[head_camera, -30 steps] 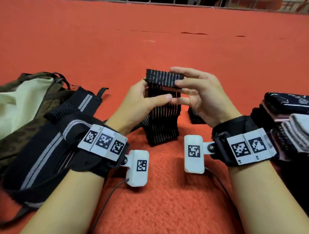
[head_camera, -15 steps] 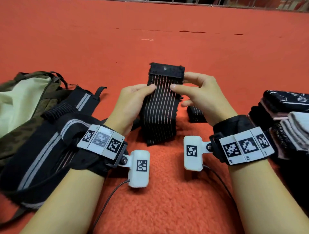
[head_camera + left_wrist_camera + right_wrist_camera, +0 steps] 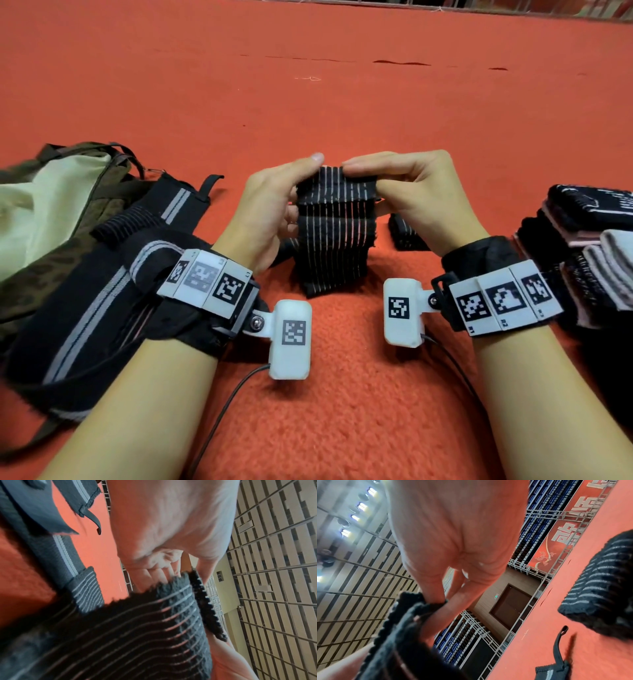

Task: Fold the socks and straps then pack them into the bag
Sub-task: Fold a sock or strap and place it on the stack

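The black striped elastic strap (image 3: pixel 334 233) is held upright above the red carpet (image 3: pixel 342 394), its folded top edge pinched by the left hand (image 3: pixel 274 209) and the right hand (image 3: pixel 416 195), both grips clamped on it. The fold could spring open if either pinch were loosened, since the elastic looks stiff; the bag (image 3: pixel 51 205) lies well apart at left.

Red carpet (image 3: pixel 308 85) underfoot, railing (image 3: pixel 530 566), brown door (image 3: pixel 510 604), red banner (image 3: pixel 570 524) with white characters beyond.
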Demonstrator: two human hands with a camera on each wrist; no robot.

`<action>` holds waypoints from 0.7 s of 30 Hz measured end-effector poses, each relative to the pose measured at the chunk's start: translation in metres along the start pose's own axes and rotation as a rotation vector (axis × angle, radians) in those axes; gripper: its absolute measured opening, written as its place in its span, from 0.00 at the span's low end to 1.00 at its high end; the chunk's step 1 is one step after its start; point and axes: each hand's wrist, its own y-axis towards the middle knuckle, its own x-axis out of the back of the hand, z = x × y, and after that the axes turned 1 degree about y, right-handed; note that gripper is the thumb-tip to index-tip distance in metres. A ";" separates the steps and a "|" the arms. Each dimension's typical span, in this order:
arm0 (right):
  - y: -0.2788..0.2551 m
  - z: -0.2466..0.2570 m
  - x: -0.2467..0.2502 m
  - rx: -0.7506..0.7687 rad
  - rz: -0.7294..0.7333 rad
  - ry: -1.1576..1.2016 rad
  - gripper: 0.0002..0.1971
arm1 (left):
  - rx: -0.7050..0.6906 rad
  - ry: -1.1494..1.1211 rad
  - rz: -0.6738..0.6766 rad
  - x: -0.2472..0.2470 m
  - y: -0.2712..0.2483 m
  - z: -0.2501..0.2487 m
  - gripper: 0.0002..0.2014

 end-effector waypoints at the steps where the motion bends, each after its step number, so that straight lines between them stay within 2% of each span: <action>1: 0.001 0.000 0.000 -0.006 0.004 0.005 0.23 | -0.022 0.029 -0.010 -0.001 -0.001 0.000 0.13; 7: 0.001 0.000 0.003 -0.100 0.015 0.099 0.17 | -0.116 0.045 -0.048 -0.005 -0.001 0.001 0.09; 10: 0.005 0.004 0.005 -0.247 0.025 0.312 0.19 | -0.172 0.049 -0.091 -0.005 0.000 0.002 0.09; 12: 0.004 0.005 0.004 -0.330 0.051 0.245 0.15 | -0.216 0.064 -0.129 -0.005 0.001 0.003 0.07; 15: 0.000 -0.001 0.000 -0.263 0.022 0.018 0.14 | -0.269 0.105 -0.151 -0.004 0.002 0.004 0.07; 19: 0.003 -0.005 0.003 -0.197 -0.115 0.086 0.10 | -0.193 0.145 -0.081 -0.006 0.000 0.005 0.11; 21: 0.004 -0.006 0.006 -0.194 -0.111 0.117 0.08 | -0.189 0.118 -0.040 -0.007 0.000 0.005 0.11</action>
